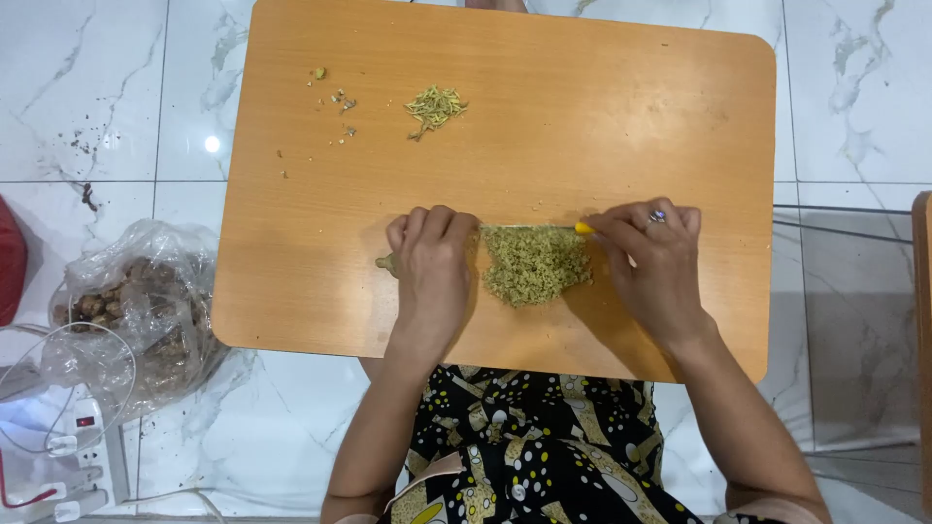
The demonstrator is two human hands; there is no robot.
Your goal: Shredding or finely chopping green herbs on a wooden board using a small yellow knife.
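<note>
- Right hand (652, 264) gripped knife's yellow handle (583, 229), fingers closed.
- Left hand (430, 262) pressed flat on the blade (524, 227).
- Chopped green herb pile (536, 264) lay between the hands on the wooden board (291, 243).

White marble floor tiles (854, 97) surround a small wooden table (631, 78), glaring overhead light.

Ringed right hand (655, 257), patterned black dress (529, 446)

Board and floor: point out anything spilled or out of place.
Loose crumbs lie scattered near the wooden board's far left corner, apart from the small herb pile. Dark bits litter the marble floor left of it. Otherwise nothing stands out.
</note>
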